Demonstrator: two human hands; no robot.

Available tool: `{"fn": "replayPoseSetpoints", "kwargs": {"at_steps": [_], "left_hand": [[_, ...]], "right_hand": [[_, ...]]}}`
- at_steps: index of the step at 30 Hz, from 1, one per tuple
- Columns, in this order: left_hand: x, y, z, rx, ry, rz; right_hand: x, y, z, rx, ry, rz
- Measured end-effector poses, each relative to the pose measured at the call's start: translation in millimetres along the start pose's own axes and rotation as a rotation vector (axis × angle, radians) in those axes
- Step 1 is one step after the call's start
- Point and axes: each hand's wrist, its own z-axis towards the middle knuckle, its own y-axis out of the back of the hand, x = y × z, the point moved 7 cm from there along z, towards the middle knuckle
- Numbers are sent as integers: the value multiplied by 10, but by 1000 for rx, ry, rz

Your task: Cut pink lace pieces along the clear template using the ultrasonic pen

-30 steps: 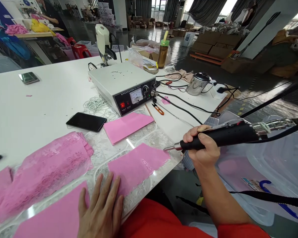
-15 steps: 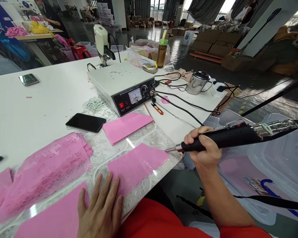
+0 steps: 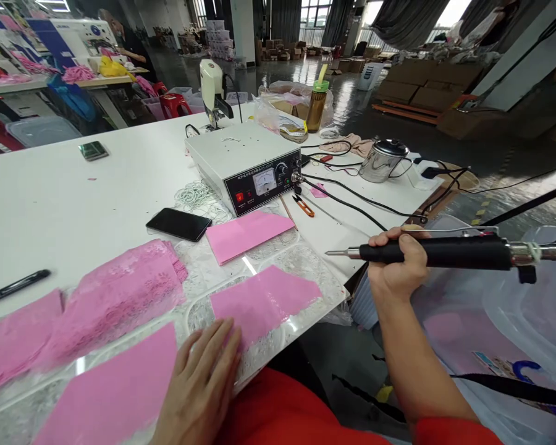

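In the head view my right hand (image 3: 401,259) is wrapped round a black ultrasonic handpiece (image 3: 463,253) with a slim metal tip. The tip points left, above and apart from the right corner of a pink fabric piece (image 3: 259,300) that lies on a clear-covered, patterned mat (image 3: 315,266). My left hand (image 3: 204,377) lies flat with fingers stretched, fingertips on that piece's lower left edge. Under and left of this hand is another pink piece (image 3: 115,389). A folded pink piece (image 3: 250,235) rests behind, and a stack of pink lace fabric (image 3: 130,284) lies to the left.
A white generator box (image 3: 259,173) with cables stands behind the fabric. Near it lie a black phone (image 3: 179,224), orange thread snips (image 3: 303,205) and a glass pot (image 3: 383,161). A black marker (image 3: 16,287) is at left. Clear plastic bins (image 3: 514,309) stand beyond the table's right edge.
The handpiece tip has lifted off the pink piece's right corner, and the tool is now more level. My left fingers have drawn closer together. The whole view has shifted.
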Motion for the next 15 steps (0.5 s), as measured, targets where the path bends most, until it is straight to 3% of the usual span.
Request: {"fn": "replayPoseSetpoints", "kwargs": {"at_steps": [4,7,11,15], "left_hand": [[-233,-131,497,243,-125,-81],[-325,-508,945,595,-102,-223],[-427,-886,1494,707,-139,-313],[-537,-1151,1737,806,-151,-408]], "right_hand": [[-122,73,162,-64,50,-23],[-175,168,194,-70,49,-3],[-170,297,149,-39,-3,6],[-96,373,30,-37,-38,-3]]}}
